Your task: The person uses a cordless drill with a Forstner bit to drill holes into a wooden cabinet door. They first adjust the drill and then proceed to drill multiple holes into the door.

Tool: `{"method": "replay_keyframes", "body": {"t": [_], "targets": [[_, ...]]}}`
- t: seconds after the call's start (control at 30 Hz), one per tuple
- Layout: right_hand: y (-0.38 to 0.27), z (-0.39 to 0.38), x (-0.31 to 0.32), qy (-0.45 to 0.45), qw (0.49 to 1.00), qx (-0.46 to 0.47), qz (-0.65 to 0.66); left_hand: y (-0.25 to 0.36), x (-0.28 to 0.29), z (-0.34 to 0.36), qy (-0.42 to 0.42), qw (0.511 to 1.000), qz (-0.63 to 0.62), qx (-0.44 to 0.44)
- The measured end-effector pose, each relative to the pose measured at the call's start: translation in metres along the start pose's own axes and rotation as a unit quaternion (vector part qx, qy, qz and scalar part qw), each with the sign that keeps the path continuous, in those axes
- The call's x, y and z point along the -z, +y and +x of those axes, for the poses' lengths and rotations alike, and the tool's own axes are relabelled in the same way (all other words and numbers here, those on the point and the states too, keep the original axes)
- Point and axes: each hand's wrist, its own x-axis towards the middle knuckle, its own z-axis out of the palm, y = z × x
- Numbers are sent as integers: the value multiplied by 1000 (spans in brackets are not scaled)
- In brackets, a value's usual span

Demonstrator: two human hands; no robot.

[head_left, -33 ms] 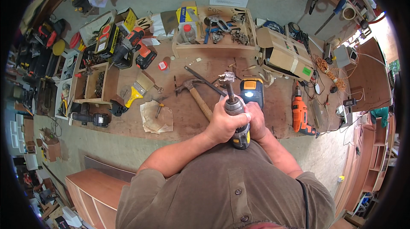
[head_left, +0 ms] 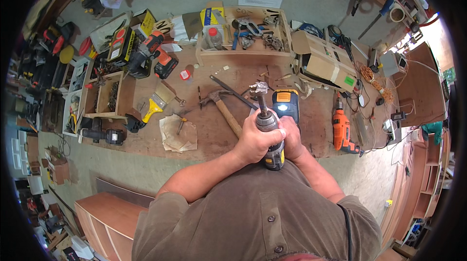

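Close to my chest I hold a black-and-yellow cordless drill (head_left: 275, 158) with both hands, its nose pointing away from me. A wide, toothed silver cutter bit (head_left: 259, 87) sits at the end of its shank. Wrapped around the chuck area is my left hand (head_left: 255, 137), thumb across the top. My right hand (head_left: 293, 139) closes on the handle side; its fingers are mostly hidden. Beyond it shows the drill's battery (head_left: 286, 100), with a small light shining. Left of the drill, a claw hammer (head_left: 226, 115) lies on the wooden bench (head_left: 204, 139).
An orange corded drill (head_left: 341, 127) lies on the right, near a cardboard box (head_left: 326, 61). A wooden tray (head_left: 243, 58) of tools stands at the back. To the left are a yellow-handled brush (head_left: 154, 107), an orange-and-black cordless tool (head_left: 165, 64) and brown paper (head_left: 177, 137).
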Motion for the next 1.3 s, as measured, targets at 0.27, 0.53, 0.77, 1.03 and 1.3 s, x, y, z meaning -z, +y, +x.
{"method": "replay_keyframes", "body": {"t": [0.27,0.53,0.77,1.03,1.3], "targets": [[-4,6,1,-18,1000,-24,5,-6,1,2,34,999,-2,-9],[-13,5,0,-15,999,-33,12,-10,5,-2,63,998,-10,2],[-3,2,-1,-25,999,-32,2,-2,0,3,99,995,1,5],[1,0,1,-31,999,-13,-19,-12,5,7,78,996,-41,-4],[19,-46,-23,3,858,-431,280,-10,23,20,-37,976,-202,64]]}}
